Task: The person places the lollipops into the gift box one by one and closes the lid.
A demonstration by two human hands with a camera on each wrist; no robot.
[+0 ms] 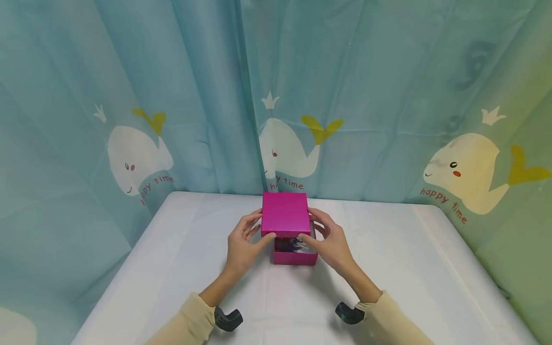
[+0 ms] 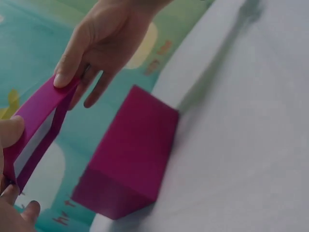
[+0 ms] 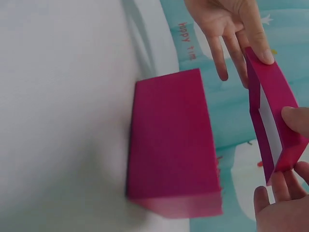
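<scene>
A shiny magenta box lid [image 1: 285, 213] is gripped at its two sides by my left hand [image 1: 242, 247] and my right hand [image 1: 333, 245]. Each thumb lies along the front edge, with the fingers at the sides. Both wrist views show the lid raised and apart from the magenta box [image 1: 295, 258], its white inside [image 3: 270, 128] visible from below. The box stands upright on the table under the lid. Through its uncovered front part, dark and white contents [image 1: 294, 245] show; their kind is unclear, and the lid hides the rest.
A white-covered table [image 1: 207, 215] extends around the box. Behind it hangs a blue-green curtain [image 1: 207, 96] printed with whales, meeting the table's back edge. Black devices [image 1: 228, 320] sit at both wrists by the beige sleeves [image 1: 189, 321].
</scene>
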